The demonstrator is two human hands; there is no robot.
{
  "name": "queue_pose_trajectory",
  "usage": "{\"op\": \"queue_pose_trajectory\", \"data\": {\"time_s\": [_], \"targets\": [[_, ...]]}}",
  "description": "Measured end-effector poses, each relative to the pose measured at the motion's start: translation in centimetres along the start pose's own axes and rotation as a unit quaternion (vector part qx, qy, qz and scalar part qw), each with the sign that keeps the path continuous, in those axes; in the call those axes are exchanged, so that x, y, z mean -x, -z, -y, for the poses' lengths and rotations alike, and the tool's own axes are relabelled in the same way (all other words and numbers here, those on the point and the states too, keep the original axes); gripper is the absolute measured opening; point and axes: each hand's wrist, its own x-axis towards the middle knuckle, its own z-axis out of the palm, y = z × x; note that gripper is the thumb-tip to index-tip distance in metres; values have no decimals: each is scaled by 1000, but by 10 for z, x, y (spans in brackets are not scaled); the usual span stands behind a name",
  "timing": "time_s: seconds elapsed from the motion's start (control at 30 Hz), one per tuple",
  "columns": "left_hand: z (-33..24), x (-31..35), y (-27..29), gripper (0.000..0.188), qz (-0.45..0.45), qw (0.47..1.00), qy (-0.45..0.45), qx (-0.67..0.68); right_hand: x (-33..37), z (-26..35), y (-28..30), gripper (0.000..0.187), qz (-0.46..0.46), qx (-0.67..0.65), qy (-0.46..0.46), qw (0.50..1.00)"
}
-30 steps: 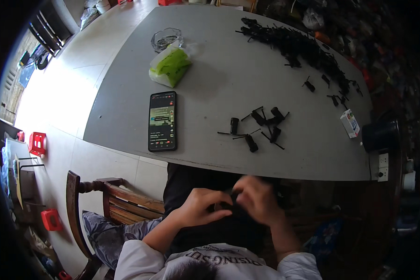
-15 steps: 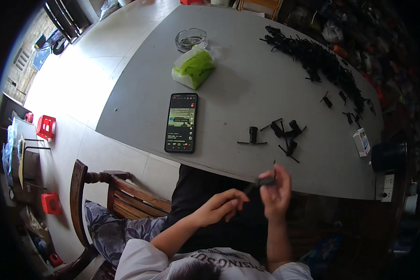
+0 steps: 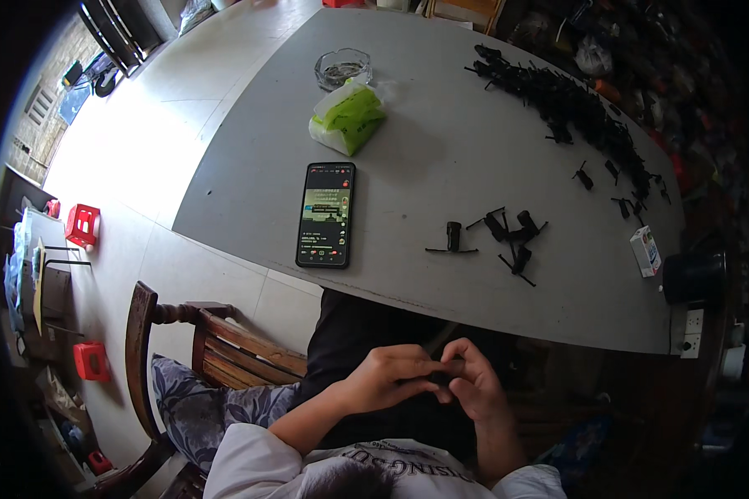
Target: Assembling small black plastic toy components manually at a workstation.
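Over my lap, just off the table's front edge, my left hand (image 3: 398, 376) and my right hand (image 3: 474, 384) meet with bent fingers. Between them they pinch a small black part (image 3: 441, 377), mostly covered by the fingers. On the grey table (image 3: 258, 158) beyond the hands lies a similar black part (image 3: 453, 238), a short cylinder with a thin bar across its end. To its right, several more black parts (image 3: 520, 233) form a loose cluster.
A long heap of black parts (image 3: 566, 104) covers the far right. A phone (image 3: 324, 216) lies left of centre, below a green-and-white packet (image 3: 348, 119) and a glass ashtray (image 3: 343, 68). A small white box (image 3: 644, 251) stands near the right edge. Left is a wooden chair (image 3: 241, 358).
My right hand has come down from the table edge toward my lap, bringing the black part. My left hand has moved right and now also grips it.
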Motion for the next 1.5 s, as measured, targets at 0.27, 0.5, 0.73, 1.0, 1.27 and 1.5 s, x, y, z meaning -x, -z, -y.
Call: {"op": "queue_pose_trajectory", "data": {"time_s": [0.27, 0.5, 0.73, 1.0, 1.27, 1.5], "targets": [[-6, 0, -15, 46, -42, 991, -48, -117, 3, -10, -13, 17, -142, 109, 77, 981], [-7, -1, -15, 47, -5, 990, -39, -136, 6, -15, -2, 12, -111, -103, 36, 988], [4, -6, -2, 39, 18, 986, -159, -41, 4, -2, -13, 28, 22, -173, -20, 984], [-6, -2, -13, 26, -24, 990, -96, -101, 8, -30, -13, 42, -162, 85, 69, 981], [-4, 0, 11, 21, 184, 975, -90, 82, 19, 1, -7, 26, 212, 201, -86, 953], [8, 4, 15, 23, 121, 989, -79, 32, -7, 33, -7, 26, 192, 368, -176, 893]]}}
